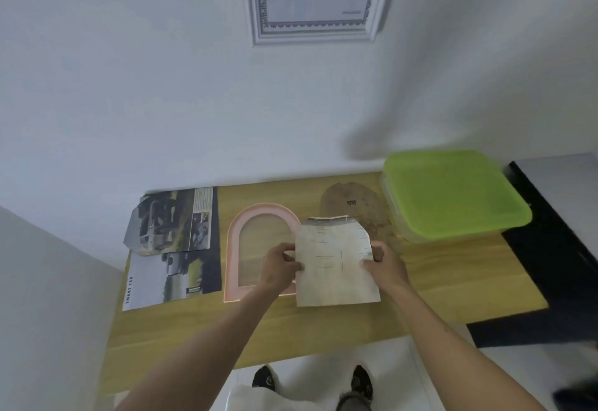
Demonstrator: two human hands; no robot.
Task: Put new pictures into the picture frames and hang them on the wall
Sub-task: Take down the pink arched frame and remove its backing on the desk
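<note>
A light wooden tabletop stands against a white wall; on that wall, above the table, hangs a white ornate frame with a sheet printed "21x29.7CM"; a dark surface adjoins the table on the right; white floor and two dark shoes show below the near edge. Far right on the table sits a clear container with a green lid; beside it lies a brown arched backing board, partly hidden by the held paper; at the left lie car brochure pages. The pink arched frame lies flat mid-table. Both hands pinch a cut picture sheet by its side edges, left hand overlapping the frame's right side, right hand opposite.
</note>
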